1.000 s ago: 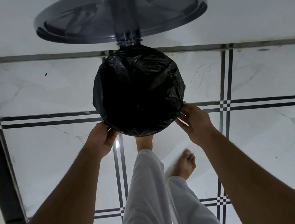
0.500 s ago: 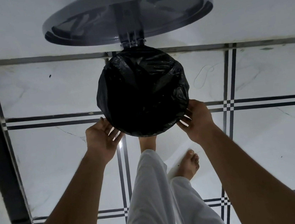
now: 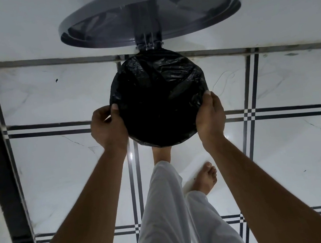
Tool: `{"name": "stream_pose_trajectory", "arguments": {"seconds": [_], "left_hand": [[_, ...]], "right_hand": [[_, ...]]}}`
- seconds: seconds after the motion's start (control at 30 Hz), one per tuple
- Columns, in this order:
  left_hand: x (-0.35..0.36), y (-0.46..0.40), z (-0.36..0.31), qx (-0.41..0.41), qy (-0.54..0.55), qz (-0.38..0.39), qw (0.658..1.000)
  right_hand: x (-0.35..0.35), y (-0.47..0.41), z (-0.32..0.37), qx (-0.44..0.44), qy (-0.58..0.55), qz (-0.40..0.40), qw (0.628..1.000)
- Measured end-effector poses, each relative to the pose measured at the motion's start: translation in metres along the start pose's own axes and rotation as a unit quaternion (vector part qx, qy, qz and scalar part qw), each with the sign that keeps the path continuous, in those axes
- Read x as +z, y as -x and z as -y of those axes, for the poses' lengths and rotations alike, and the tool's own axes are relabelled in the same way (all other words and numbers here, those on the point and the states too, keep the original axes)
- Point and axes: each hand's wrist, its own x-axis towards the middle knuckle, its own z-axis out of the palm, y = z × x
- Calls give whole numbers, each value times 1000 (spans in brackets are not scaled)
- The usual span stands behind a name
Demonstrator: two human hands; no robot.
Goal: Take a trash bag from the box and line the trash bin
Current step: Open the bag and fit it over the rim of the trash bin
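White trousers [image 3: 166, 211] and bare feet lead to the bin, where both hands clasp the rim: left hand [image 3: 108, 127] and right hand [image 3: 209, 117] pinch the black bag [image 3: 159, 99] (already over the opening). The lid [image 3: 148, 15] stands open beyond.

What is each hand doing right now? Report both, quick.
Left hand: closed on the crinkled black plastic trash bag at the bin's left rim.
Right hand: closed on the same bag at the right rim.
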Motion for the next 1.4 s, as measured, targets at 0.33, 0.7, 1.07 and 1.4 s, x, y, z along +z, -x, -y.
{"name": "stream_pose_trajectory", "arguments": {"seconds": [0.33,0.7,1.07,1.4], "left_hand": [[-8,-42,-12,-117,-40,140,982],[3,-57,-46,-78,-88,217,969],[30,-69,-86,-13,-147,235,961],[48,-86,-89,17,-113,275,955]], "right_hand": [[8,3,-14,-31,46,48,997],[16,-23,25,-101,135,35,985],[18,-45,50,-78,172,93,978],[29,-66,60,-119,283,95,947]]}}
